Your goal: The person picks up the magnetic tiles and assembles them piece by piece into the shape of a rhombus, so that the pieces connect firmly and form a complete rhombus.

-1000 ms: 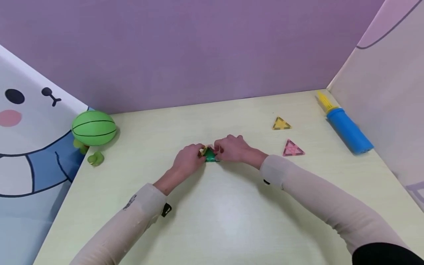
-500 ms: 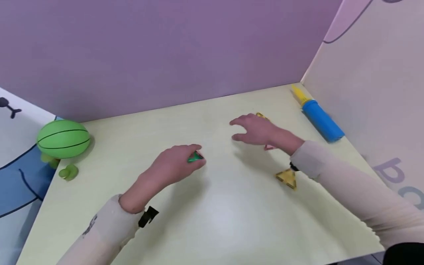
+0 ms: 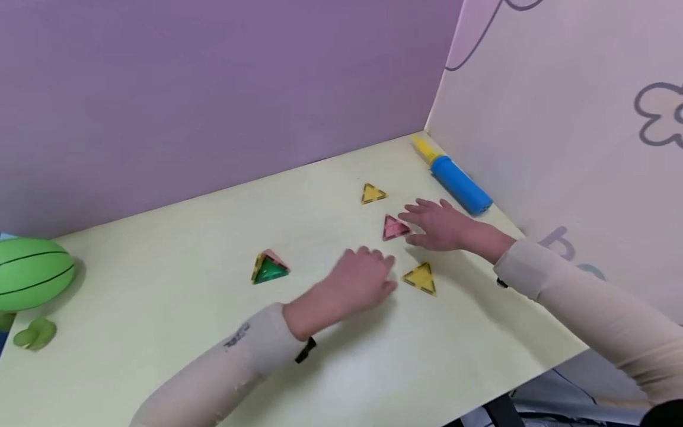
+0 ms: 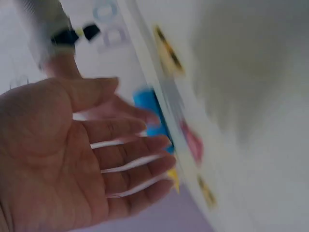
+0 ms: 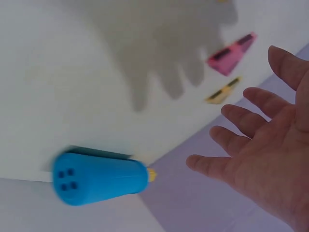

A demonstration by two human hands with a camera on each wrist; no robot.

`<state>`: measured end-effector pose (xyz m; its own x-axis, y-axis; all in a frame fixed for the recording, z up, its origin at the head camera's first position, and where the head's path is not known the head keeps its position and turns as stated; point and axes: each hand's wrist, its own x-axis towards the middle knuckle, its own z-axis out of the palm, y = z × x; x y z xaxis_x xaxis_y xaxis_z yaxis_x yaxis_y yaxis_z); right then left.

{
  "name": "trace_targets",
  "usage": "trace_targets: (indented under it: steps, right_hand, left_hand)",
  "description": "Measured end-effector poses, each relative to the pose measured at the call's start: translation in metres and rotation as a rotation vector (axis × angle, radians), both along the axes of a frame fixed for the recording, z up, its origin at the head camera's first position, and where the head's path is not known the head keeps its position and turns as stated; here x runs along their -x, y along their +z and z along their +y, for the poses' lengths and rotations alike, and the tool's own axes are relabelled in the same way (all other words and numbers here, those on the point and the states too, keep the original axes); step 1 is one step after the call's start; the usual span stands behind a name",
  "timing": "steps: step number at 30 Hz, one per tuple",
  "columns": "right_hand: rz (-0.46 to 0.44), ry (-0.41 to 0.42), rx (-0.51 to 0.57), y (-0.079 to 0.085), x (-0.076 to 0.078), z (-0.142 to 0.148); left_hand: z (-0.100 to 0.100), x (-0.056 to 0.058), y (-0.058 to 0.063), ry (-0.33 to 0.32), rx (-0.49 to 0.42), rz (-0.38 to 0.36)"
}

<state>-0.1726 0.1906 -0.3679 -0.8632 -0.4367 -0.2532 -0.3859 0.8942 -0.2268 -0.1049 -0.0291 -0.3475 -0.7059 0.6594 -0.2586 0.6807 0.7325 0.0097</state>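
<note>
Both hands hover above the table with nothing in them. My left hand, its fingers spread in the left wrist view, is left of a yellow triangular magnetic tile. Near a pink triangular magnetic tile is my right hand, fingers extended and apart, partly over the tile's right side in the head view. Farther back lies another yellow triangular tile. On the table left of my left hand stands a small pyramid of tiles, with green, yellow and pink faces.
A blue hand pump with a yellow nozzle lies at the right wall. At the far left are a green striped ball and a small green toy. Behind the table rises a purple wall.
My left hand has let go of the tile pyramid and moved right, away from it. My right hand has left the pyramid and reached toward the loose tiles. The head view has turned right.
</note>
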Motion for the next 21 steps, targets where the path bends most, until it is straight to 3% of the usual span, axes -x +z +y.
trace_targets:
  steps: [6, 10, 15, 21]
  right_hand:
    - [0.012, -0.042, 0.011, -0.008, -0.008, 0.018]
    - [0.011, -0.045, 0.018, -0.007, -0.007, 0.016]
    - [-0.005, -0.029, 0.025, -0.009, -0.004, 0.015]
    - [-0.024, 0.030, 0.068, -0.017, -0.002, 0.012]
  left_hand:
    - [0.044, -0.028, -0.031, -0.151, 0.001, -0.048]
    - [0.049, -0.036, -0.045, -0.141, 0.044, -0.044]
    - [0.041, -0.032, -0.049, -0.114, 0.086, -0.051]
    - [0.009, -0.019, -0.052, -0.151, 0.065, -0.093]
